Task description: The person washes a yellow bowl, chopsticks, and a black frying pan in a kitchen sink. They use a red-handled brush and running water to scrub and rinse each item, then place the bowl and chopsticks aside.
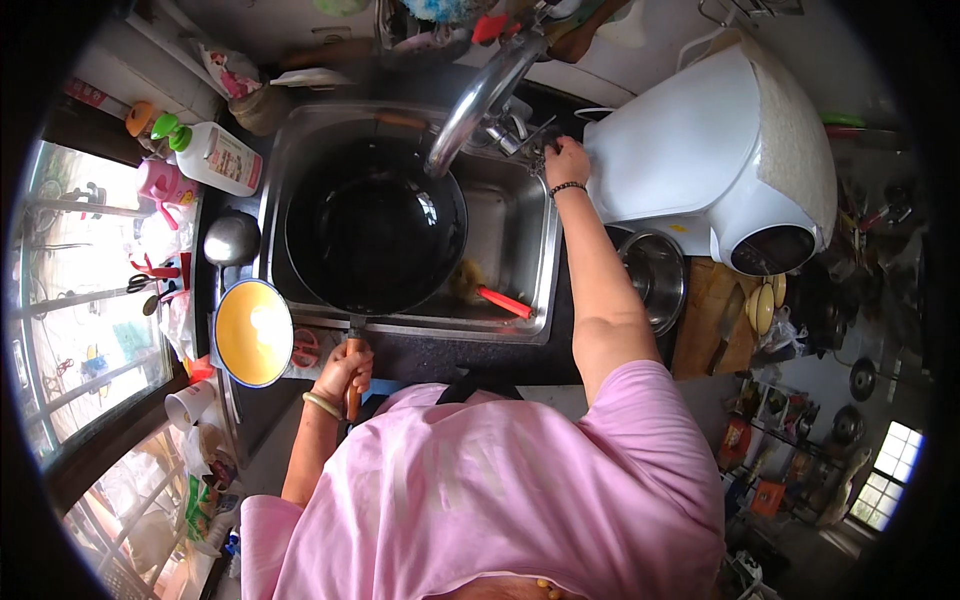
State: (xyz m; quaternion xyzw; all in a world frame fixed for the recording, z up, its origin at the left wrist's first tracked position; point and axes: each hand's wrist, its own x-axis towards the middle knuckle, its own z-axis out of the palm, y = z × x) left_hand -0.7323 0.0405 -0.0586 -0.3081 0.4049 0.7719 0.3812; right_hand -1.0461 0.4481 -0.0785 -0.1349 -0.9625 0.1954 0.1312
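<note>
My left hand (346, 369) grips the wooden handle of a black wok (375, 225), which rests over the left part of a steel sink (506, 199). Above the wok's far right rim hangs the spout of a chrome faucet (487, 97). My right hand (566, 161) reaches past the sink's back right corner, its fingertips at a dark, wiry thing (537, 165), perhaps a metal scourer; whether they hold it I cannot tell. A brush with a red handle (506, 301) lies in the basin, right of the wok.
On the left are a ladle (232, 237), a yellow enamel bowl (253, 332), red-handled scissors (304, 347) and a white pump bottle (219, 159). To the right stand a large white appliance (675, 142), a steel pot (656, 281) and a wooden board (697, 330) with a knife (729, 322).
</note>
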